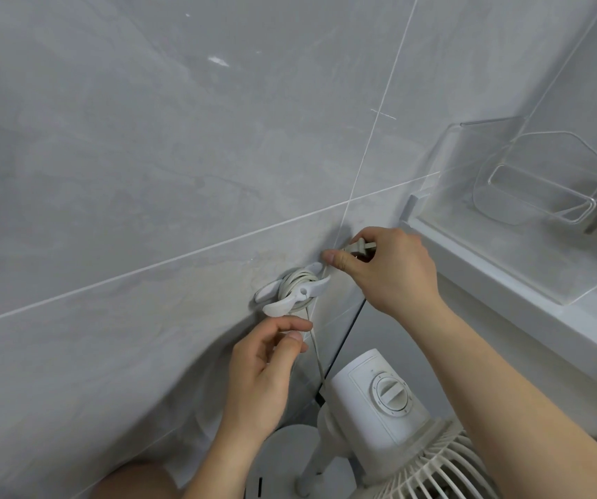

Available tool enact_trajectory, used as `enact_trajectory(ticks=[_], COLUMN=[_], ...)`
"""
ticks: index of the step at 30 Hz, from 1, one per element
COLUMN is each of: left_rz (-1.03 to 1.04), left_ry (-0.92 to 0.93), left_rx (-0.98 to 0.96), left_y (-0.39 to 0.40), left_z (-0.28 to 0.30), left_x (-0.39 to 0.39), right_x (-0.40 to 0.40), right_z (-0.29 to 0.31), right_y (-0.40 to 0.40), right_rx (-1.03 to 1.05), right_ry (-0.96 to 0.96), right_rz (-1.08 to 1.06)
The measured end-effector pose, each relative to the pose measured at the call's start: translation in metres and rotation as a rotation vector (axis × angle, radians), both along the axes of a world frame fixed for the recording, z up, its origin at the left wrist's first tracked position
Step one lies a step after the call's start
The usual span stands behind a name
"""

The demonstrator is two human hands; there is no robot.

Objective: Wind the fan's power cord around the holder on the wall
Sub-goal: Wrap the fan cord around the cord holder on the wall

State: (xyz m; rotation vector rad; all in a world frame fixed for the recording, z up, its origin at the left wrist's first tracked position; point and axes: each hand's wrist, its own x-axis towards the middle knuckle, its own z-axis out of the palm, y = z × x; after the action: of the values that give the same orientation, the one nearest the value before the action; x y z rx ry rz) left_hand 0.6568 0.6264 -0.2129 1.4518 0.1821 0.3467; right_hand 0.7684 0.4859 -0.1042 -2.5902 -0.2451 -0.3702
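Note:
A white cord holder [291, 298] with two wing-shaped arms is fixed to the grey tiled wall. Several loops of the white power cord [295, 282] are wound around it. One strand of cord runs down from the holder to the white fan [385, 394] below. My right hand [387, 268] is just right of the holder, pinching the cord's end, with the plug [360, 246] in its fingers. Just below the holder is my left hand [266, 365], fingers loosely curled beside the hanging strand; I cannot see it gripping anything.
A white ledge [506, 282] runs along the right. On it stands a clear plastic container [527, 210] holding a clear tray. The fan's grille [434, 470] and round base [282, 459] fill the lower middle.

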Motion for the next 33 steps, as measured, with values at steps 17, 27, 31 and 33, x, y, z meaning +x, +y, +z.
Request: enact_trajectory(ticks=[17,27,31,33], left_rz=[-0.146,0.349,0.384,0.378], left_ry=[-0.142,-0.365,-0.325,-0.318], left_rx=[0.023,-0.039,-0.035,-0.068], left_y=[-0.002,-0.002,-0.012,-0.017], left_z=[0.015,0.008,0.002,0.002], left_x=[-0.008,-0.006,-0.004,-0.004], right_x=[-0.019,-0.027,-0.029,-0.03], right_z=[0.002,-0.004,-0.006,-0.007], right_y=[0.016,0.022,0.023,0.024], right_rx=[0.481,0.354,0.314,0.336], right_ry=[0.092,0.06,0.014,0.006], right_rz=[0.446,0.551,0.571,0.577])
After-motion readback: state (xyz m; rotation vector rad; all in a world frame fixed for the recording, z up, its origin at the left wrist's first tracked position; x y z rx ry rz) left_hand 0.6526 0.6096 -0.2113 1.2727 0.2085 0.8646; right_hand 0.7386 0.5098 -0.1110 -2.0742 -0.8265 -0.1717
